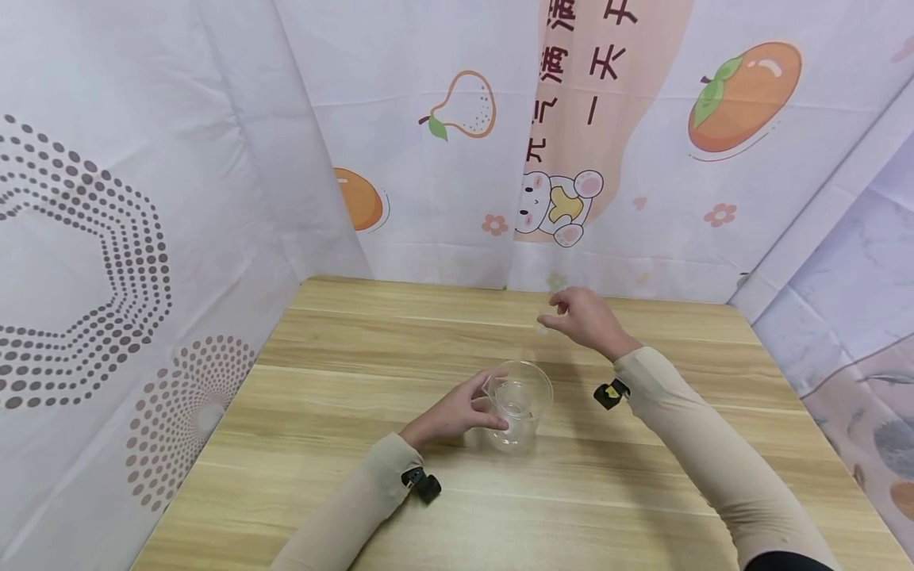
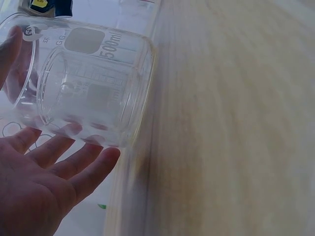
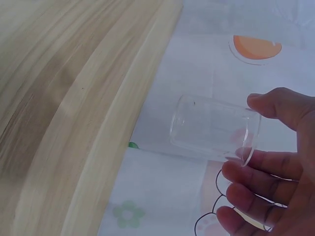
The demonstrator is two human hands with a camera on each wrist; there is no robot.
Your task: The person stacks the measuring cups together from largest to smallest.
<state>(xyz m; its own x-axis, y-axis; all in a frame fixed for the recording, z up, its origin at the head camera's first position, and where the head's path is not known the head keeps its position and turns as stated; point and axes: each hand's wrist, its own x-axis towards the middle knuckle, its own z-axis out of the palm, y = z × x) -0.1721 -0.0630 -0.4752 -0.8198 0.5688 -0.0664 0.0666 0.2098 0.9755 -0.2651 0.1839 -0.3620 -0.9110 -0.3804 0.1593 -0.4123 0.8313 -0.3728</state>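
Note:
My left hand (image 1: 457,408) holds a large clear glass beaker (image 1: 516,438) round its side, the thumb on one side and the fingers on the other. The beaker stands upright on the table. In the left wrist view, a 500ml mark shows on this beaker (image 2: 83,42), and a smaller beaker (image 2: 103,96) sits inside it. Above the table, further back and to the right, my right hand (image 1: 585,319) pinches a small clear glass beaker (image 3: 211,125) by its rim between thumb and fingers. That small beaker looks empty and is barely visible in the head view.
The wooden table (image 1: 343,341) runs back to a printed curtain (image 1: 443,198). Another curtain (image 1: 214,159) hangs along the left, and one (image 1: 842,301) on the right. Each wrist wears a small black camera.

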